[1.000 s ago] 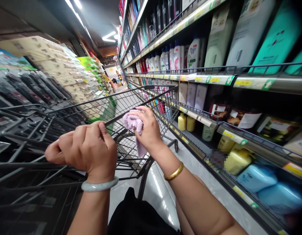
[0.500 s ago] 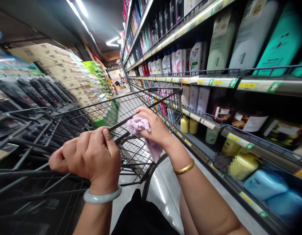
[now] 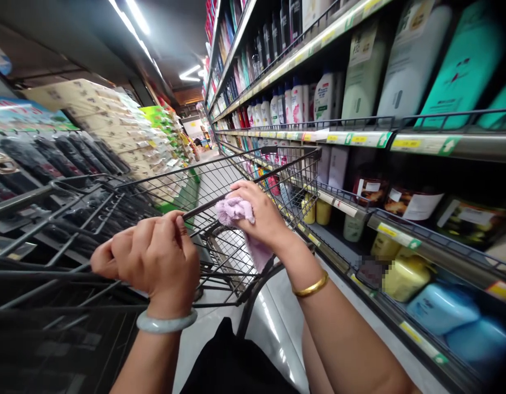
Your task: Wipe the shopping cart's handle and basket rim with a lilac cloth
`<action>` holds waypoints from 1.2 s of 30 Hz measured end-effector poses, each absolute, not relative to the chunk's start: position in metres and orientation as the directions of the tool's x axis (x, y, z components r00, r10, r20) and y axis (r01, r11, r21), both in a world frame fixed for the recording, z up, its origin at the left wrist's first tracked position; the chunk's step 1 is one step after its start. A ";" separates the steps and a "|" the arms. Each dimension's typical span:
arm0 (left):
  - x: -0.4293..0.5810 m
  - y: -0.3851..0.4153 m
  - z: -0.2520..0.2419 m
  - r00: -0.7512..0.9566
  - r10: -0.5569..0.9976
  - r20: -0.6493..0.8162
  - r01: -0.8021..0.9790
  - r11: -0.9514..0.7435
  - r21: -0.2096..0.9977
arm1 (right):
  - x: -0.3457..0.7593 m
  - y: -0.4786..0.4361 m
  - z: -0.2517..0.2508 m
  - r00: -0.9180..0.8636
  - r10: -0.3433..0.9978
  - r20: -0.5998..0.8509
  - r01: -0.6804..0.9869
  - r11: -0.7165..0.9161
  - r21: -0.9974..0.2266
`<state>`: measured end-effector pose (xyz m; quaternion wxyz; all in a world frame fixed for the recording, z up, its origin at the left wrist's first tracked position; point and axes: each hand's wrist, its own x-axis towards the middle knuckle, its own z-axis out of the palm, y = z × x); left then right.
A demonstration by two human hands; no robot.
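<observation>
A dark wire shopping cart (image 3: 270,149) stands at an angle in front of me, and its mesh shows no goods inside. My left hand (image 3: 154,262), with a pale bangle at the wrist, is wrapped in a fist around the cart's dark bar. Farther along that bar is my right hand (image 3: 263,216), wearing a gold bangle. Its fingers are closed around a crumpled light-purple cloth (image 3: 235,210), part of which hangs down below the palm. The cloth lies against the bar; the right fingertips are partly hidden behind it.
Along the right runs a tall shelf (image 3: 347,138) with shampoo bottles (image 3: 323,98), jars (image 3: 414,203) and blue bottles (image 3: 443,306). At left hang dark packaged goods (image 3: 68,156) beside stacked patterned packs (image 3: 109,120). The tiled aisle (image 3: 214,164) stretches ahead between them.
The cart's far corner has swung a little to the right, toward the shelf. Both hands keep their grip, and the shelf goods have shifted slightly left in view.
</observation>
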<state>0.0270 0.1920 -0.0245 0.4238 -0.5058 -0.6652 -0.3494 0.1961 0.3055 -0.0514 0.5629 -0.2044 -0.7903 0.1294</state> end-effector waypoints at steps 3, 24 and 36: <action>0.020 0.199 -0.026 -0.120 0.382 0.916 0.973 0.228 0.033 | 0.192 0.308 -0.055 -0.249 0.494 0.833 0.197 0.868 -0.456; 0.012 0.225 -0.024 -0.114 0.420 0.900 0.972 0.233 0.014 | 0.134 0.284 -0.090 -0.140 0.547 0.825 0.438 0.781 -0.444; 0.000 0.236 -0.023 -0.116 0.443 0.889 0.966 0.258 -0.003 | 0.145 0.301 -0.092 -0.012 0.668 0.744 0.403 0.684 -0.607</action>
